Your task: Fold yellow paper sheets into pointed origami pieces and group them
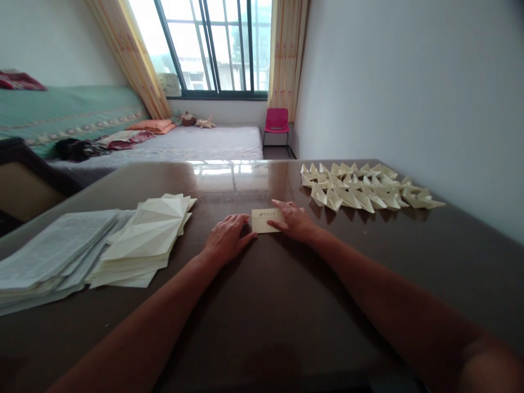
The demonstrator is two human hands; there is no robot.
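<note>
A small folded piece of cream paper [262, 222] with a printed line of characters lies flat on the brown glossy table [241, 316]. At its left edge rests my left hand [228, 236], palm down, fingers stretched forward and thumb reaching to the near corner. My right hand [297, 221] lies over the right end of the paper, thumb on its face and fingers extended along the far side. Neither hand is wrapped around it. To the right stand several folded paper boats [364, 188] in rows.
Left of my hands lie a stack of creased cream sheets [143, 229] and a stack of greyish printed sheets [61, 245]. Past the table are a bed [221, 142], a pink chair [277, 121] and a window. A white wall [409, 98] runs along the right.
</note>
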